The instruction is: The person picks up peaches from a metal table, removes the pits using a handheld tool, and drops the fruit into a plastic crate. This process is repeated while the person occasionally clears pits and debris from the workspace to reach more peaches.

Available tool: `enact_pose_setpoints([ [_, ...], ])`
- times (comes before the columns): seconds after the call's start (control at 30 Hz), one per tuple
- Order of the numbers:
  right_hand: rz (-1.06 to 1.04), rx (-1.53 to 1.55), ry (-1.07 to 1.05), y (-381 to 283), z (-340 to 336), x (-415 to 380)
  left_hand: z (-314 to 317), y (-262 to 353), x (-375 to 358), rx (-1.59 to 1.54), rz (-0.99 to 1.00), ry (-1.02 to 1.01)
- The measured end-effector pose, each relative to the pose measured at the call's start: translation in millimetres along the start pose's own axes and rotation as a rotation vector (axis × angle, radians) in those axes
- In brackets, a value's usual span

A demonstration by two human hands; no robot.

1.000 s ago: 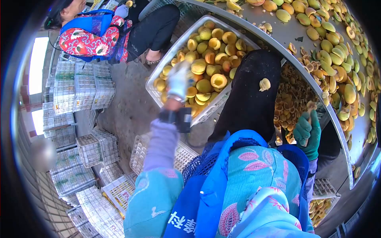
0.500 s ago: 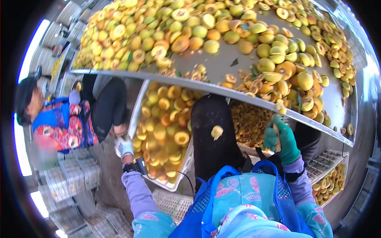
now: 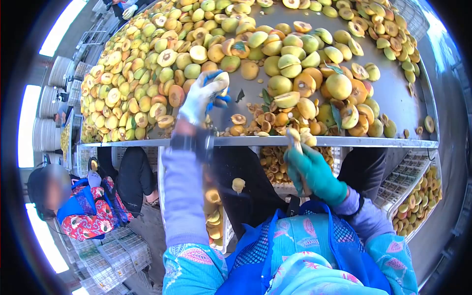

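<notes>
My left hand [image 3: 205, 96], in a white and blue glove, is raised over the metal table [image 3: 314, 141] with its fingers closed round a pale yellow fruit piece [image 3: 222, 81]. Just past it lies a large heap of halved yellow-green fruit [image 3: 142, 73]. My right hand [image 3: 314, 173], in a green glove, is closed on a tool handle in front of the table edge. The tool's pale tip [image 3: 294, 135] points up at the edge, beside small fruit scraps [image 3: 263, 120]. More fruit halves [image 3: 339, 86] lie beyond it.
At the left a person [image 3: 88, 196] in a red floral top sits by stacked crates [image 3: 115, 253]. Below the table are crates of fruit halves [image 3: 215, 216] and scraps [image 3: 275, 164]. Another crate of fruit [image 3: 415, 206] stands at the right. A gloved hand [image 3: 130, 12] shows at the top left.
My left hand has risen from beside the lower crate to above the table, now with a fruit piece. My right hand has shifted left. The view has turned and moved.
</notes>
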State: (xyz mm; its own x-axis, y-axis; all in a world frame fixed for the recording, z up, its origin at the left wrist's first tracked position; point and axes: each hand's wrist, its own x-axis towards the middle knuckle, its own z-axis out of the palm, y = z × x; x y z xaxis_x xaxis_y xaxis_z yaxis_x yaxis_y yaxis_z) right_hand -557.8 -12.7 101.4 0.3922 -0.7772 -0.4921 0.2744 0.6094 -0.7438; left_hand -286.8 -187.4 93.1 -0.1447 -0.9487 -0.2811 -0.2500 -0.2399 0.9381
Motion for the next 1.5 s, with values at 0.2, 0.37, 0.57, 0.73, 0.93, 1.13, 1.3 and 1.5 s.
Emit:
enact_pose_setpoints([
  [0.2,0.041,-0.11,0.047,-19.1,10.1,-13.9,64.2,-18.8,-79.6,-0.868,-0.02,-0.12],
  [0.37,-0.629,-0.669,0.192,10.8,13.4,9.1,120.7,-26.2,-95.0,-0.926,0.038,0.018],
  [0.57,-0.636,-0.733,0.295,23.4,13.5,10.1,133.0,-34.5,-95.0,-0.35,0.332,0.179],
  [0.73,-0.578,-0.687,0.206,20.9,9.7,11.3,137.9,-2.8,-106.9,-0.478,0.147,0.158],
  [0.93,-0.519,-0.586,0.192,34.1,16.8,20.9,143.4,-7.8,-102.0,-0.313,0.215,0.215],
  [1.13,-0.44,-0.396,0.129,39.4,21.4,16.4,151.3,-6.9,-106.3,-0.46,0.192,0.243],
  [1.3,0.026,-0.058,-0.041,11.8,21.2,5.5,148.9,2.7,-104.1,-0.455,0.111,0.158],
  [1.5,0.159,0.397,-0.267,14.1,16.5,2.0,143.4,-11.3,-95.6,-0.004,0.406,0.086],
])
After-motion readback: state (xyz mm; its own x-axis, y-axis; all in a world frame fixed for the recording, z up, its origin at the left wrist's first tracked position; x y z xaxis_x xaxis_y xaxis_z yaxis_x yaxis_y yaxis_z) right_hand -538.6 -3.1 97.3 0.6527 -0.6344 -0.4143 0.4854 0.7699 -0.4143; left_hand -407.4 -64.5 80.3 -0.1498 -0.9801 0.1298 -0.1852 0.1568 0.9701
